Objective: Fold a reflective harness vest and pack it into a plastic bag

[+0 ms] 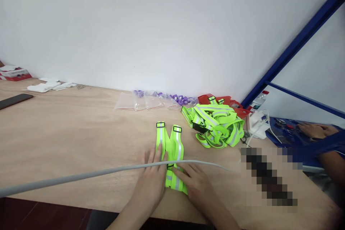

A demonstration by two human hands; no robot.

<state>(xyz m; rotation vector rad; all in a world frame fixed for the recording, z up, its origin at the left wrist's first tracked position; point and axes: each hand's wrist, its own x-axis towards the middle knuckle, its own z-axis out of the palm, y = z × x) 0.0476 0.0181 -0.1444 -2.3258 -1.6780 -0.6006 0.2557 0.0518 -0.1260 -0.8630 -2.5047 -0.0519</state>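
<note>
A folded neon-yellow strap with silver stripes lies on the wooden table near its front edge, two black buckles at its upper ends. My left hand rests flat on the strap's left side, fingers extended. On the right side, my right hand touches the lower part of the strap with its fingers stretched out. A tangled pile of similar neon straps lies behind and to the right. A grey cable passes across the view in front of both hands.
Clear plastic bags and purple items lie along the wall, beside red bags. A bottle and white adapter stand at right. Another person's hands are beyond a blue frame. A dark flat object lies far left.
</note>
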